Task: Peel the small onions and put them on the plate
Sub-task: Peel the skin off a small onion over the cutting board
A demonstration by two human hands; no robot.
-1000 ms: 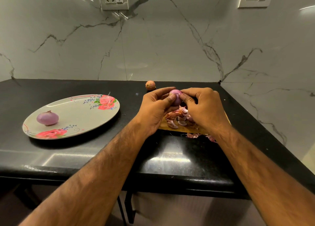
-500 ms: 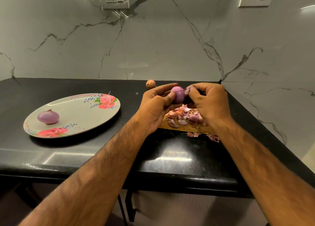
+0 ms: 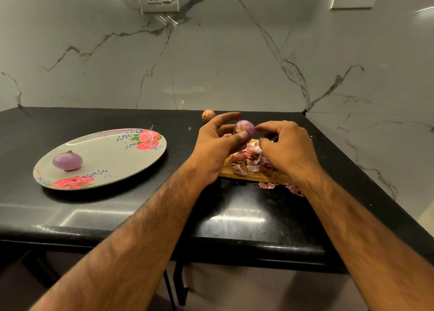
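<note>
A person's left hand [image 3: 216,146] pinches a peeled small onion [image 3: 244,128] between thumb and fingers [image 3: 225,118] above a wooden board [image 3: 234,175] heaped with onion skins [image 3: 249,160]. The right hand [image 3: 288,148] curls just beside it; whether it grips anything cannot be told. Another peeled onion [image 3: 67,161] lies on the floral plate [image 3: 112,155].

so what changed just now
The right hand drew right and down from the round purple onion toward the pink peel pile; the left hand keeps its grip, forefinger straightened. Flowered plate, its peeled onion and the brown unpeeled onion stayed put.
</note>
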